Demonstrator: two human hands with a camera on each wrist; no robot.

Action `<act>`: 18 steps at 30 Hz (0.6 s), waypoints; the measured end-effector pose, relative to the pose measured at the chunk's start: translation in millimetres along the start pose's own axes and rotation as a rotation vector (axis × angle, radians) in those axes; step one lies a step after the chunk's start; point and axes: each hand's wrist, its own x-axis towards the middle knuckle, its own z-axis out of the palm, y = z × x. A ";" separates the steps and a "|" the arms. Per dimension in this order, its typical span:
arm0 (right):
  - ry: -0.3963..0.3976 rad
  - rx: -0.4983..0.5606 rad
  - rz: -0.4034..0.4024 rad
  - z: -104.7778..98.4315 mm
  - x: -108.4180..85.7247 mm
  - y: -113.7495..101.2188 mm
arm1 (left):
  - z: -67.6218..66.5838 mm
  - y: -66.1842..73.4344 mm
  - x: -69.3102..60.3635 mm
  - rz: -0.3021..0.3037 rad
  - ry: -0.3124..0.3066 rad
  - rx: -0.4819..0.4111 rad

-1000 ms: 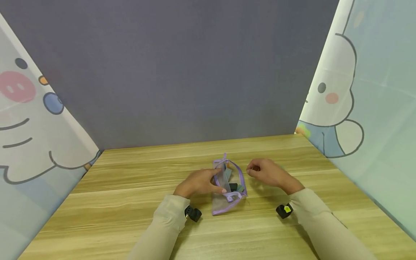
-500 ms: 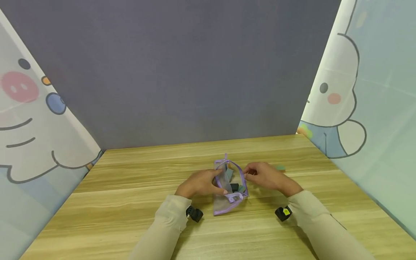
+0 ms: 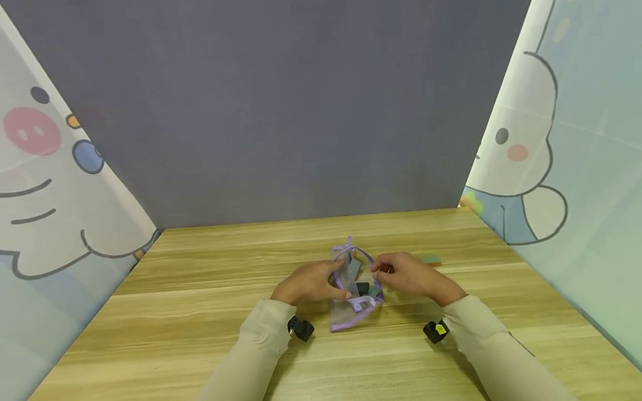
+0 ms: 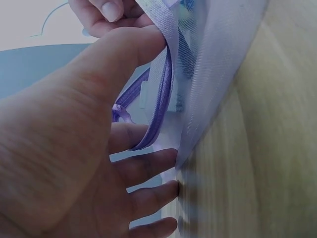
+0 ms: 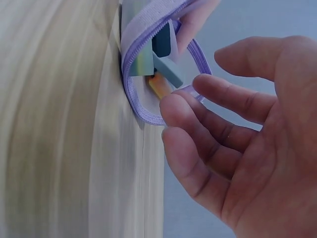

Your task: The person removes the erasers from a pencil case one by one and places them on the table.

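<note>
A mesh zip pouch (image 3: 343, 319) with purple trim lies unzipped on the table, its mouth gaping toward the right hand. My left hand (image 3: 307, 280) rests on its left side; thumb and forefinger are spread along the rim, and in the left wrist view the thumb touches the zip tape (image 4: 161, 99). Inside the pouch show a black piece (image 3: 362, 288), a blue-grey slab (image 3: 355, 268) and a yellow-orange piece (image 5: 159, 86). By the right rim my right hand (image 3: 408, 273) hangs with loosely bent fingers; the right wrist view shows thumb and forefinger apart, nothing between them.
A flat green and orange block (image 3: 431, 260) lies on the wooden table (image 3: 210, 278) just beyond the right hand. A grey panel (image 3: 301, 111) stands along the back edge, and cartoon-printed sheets (image 3: 597, 184) flank both sides.
My right hand has shifted left and slightly nearer, up to the pouch's rim, uncovering the green and orange block behind it. The left hand has kept its place on the pouch.
</note>
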 end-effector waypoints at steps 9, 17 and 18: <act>-0.007 -0.030 -0.043 1.6 0.2 -4.8 | 0.0 0.8 0.7 -0.007 -0.016 -0.060; -0.031 -0.037 -0.040 2.6 -0.8 -5.3 | 0.7 1.0 2.9 -0.007 -0.012 -0.056; -0.037 -0.037 -0.040 2.7 -1.0 -5.5 | 0.7 1.1 2.9 -0.007 -0.012 -0.065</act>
